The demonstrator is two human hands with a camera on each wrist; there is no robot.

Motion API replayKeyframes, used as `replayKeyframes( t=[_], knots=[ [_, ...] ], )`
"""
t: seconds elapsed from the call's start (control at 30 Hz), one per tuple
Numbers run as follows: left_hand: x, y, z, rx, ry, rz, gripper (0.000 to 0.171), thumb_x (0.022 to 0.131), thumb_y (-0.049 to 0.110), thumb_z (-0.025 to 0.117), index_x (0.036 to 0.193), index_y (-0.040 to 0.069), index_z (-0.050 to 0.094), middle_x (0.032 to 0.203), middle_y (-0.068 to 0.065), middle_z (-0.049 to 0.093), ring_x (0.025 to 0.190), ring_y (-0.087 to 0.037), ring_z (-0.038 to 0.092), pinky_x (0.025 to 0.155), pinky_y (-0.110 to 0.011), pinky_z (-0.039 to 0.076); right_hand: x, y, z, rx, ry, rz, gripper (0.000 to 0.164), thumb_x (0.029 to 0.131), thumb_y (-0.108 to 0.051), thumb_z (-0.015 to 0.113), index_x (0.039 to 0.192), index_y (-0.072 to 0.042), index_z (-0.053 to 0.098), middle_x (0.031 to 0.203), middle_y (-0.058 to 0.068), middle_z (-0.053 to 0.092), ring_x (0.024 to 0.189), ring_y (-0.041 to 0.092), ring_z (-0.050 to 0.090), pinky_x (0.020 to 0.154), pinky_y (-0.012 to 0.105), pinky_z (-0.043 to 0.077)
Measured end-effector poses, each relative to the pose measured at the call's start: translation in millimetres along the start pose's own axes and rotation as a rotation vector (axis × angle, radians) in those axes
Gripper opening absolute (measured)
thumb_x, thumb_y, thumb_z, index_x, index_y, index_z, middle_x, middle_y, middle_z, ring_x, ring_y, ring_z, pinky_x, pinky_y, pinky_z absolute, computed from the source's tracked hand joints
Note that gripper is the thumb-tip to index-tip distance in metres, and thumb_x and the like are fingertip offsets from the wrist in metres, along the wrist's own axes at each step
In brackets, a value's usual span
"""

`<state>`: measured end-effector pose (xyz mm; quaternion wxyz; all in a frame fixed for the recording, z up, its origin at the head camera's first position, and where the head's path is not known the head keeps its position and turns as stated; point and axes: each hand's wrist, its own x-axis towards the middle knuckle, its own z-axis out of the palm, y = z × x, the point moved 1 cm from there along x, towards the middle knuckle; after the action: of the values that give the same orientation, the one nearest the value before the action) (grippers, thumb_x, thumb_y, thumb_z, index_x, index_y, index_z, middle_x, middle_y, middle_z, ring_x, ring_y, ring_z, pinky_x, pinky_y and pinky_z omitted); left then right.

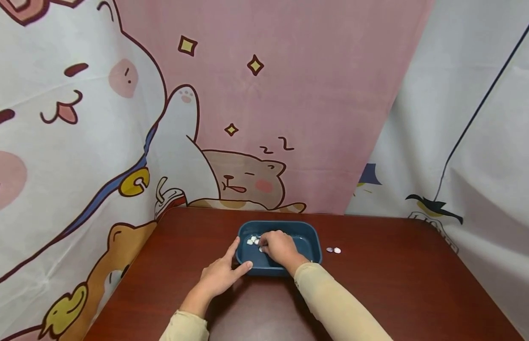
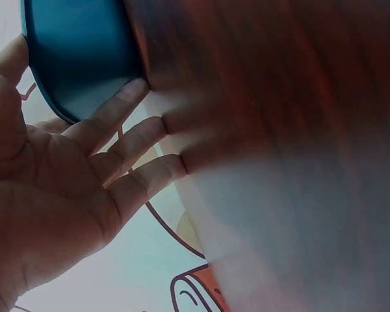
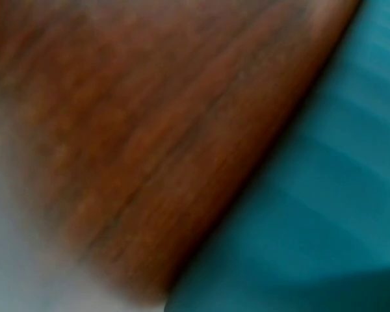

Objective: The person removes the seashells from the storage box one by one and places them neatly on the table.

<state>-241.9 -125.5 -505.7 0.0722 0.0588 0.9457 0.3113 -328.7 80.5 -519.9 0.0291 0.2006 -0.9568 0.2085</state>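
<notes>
A dark blue rectangular tray (image 1: 307, 241) sits on the table in the head view. My left hand (image 1: 221, 276) steadies its left end, fingers extended along the side and thumb at the front rim. In the left wrist view that hand (image 2: 58, 162) shows its spread fingers against the tray's outer wall (image 2: 84, 52). My right hand (image 1: 280, 247) reaches down inside the tray, fingers curled, pinching a small whitish piece (image 1: 261, 249) at its fingertips. Several small white pieces (image 1: 253, 240) lie close by on the tray's left part. The right wrist view catches only the tray wall (image 3: 312, 214), blurred.
Two small pieces, one purplish (image 1: 330, 249) and one white (image 1: 337, 250), lie on the reddish-brown table (image 1: 388, 274) just right of the tray. A printed cartoon cloth (image 1: 315, 118) hangs behind the table and along its sides.
</notes>
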Motion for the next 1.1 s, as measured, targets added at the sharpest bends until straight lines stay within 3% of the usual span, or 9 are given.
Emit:
replayKeyframes(
  t=[0.3, 0.53, 0.77, 0.87, 1.0, 1.1],
  knots=[
    [-0.1, -0.6, 0.4, -0.023, -0.006, -0.004, 0.090, 0.100, 0.067, 0.062, 0.172, 0.030, 0.022, 0.159, -0.018, 0.056, 0.124, -0.039, 0.068, 0.094, -0.071, 0.047, -1.3, 2.2, -1.3, -0.044, 0.041, 0.084, 0.009, 0.098, -0.014, 0.077, 0.100, -0.020, 0.084, 0.101, 0.000, 0.075, 0.094, 0.020, 0.071, 0.093, 0.049, 0.061],
    [-0.3, -1.2, 1.0, -0.022, -0.008, -0.011, 0.091, 0.099, 0.069, 0.062, 0.172, 0.031, 0.022, 0.160, -0.016, 0.056, 0.127, -0.040, 0.067, 0.097, -0.072, 0.046, -1.6, 3.0, -0.3, -0.009, 0.008, 0.057, 0.013, 0.097, -0.014, 0.074, 0.100, -0.016, 0.086, 0.107, 0.003, 0.077, 0.103, 0.025, 0.074, 0.096, 0.050, 0.060],
    [-0.9, -0.4, -0.6, -0.018, -0.013, -0.008, 0.093, 0.098, 0.072, 0.060, 0.172, 0.031, 0.022, 0.160, -0.017, 0.056, 0.127, -0.040, 0.068, 0.096, -0.072, 0.047, -0.3, 5.4, 2.1, 0.010, 0.008, 0.021, 0.013, 0.095, -0.018, 0.076, 0.085, -0.017, 0.083, 0.091, 0.001, 0.075, 0.082, 0.017, 0.070, 0.082, 0.043, 0.061],
    [-1.1, 0.4, -0.2, -0.017, -0.013, -0.012, 0.091, 0.099, 0.069, 0.061, 0.172, 0.031, 0.022, 0.160, -0.016, 0.056, 0.128, -0.040, 0.067, 0.096, -0.072, 0.047, -0.4, 5.3, 1.5, 0.019, -0.004, 0.026, 0.011, 0.097, -0.019, 0.078, 0.089, -0.014, 0.085, 0.094, 0.002, 0.078, 0.086, 0.019, 0.073, 0.084, 0.044, 0.062],
    [-1.9, 1.9, -0.7, -0.015, -0.010, -0.015, 0.090, 0.100, 0.067, 0.062, 0.172, 0.031, 0.022, 0.160, -0.017, 0.056, 0.127, -0.040, 0.068, 0.096, -0.072, 0.047, -0.6, 4.5, 0.0, 0.032, -0.032, 0.059, 0.012, 0.097, -0.018, 0.080, 0.105, -0.012, 0.087, 0.109, 0.004, 0.082, 0.105, 0.024, 0.077, 0.095, 0.046, 0.061],
    [-2.5, 2.6, -1.5, -0.013, -0.008, -0.015, 0.090, 0.100, 0.067, 0.062, 0.172, 0.031, 0.022, 0.159, -0.017, 0.056, 0.127, -0.041, 0.068, 0.096, -0.072, 0.047, -0.2, 3.9, -1.1, 0.047, -0.047, 0.082, 0.013, 0.097, -0.017, 0.080, 0.107, -0.012, 0.086, 0.112, 0.004, 0.082, 0.109, 0.025, 0.076, 0.097, 0.046, 0.061]
  ],
)
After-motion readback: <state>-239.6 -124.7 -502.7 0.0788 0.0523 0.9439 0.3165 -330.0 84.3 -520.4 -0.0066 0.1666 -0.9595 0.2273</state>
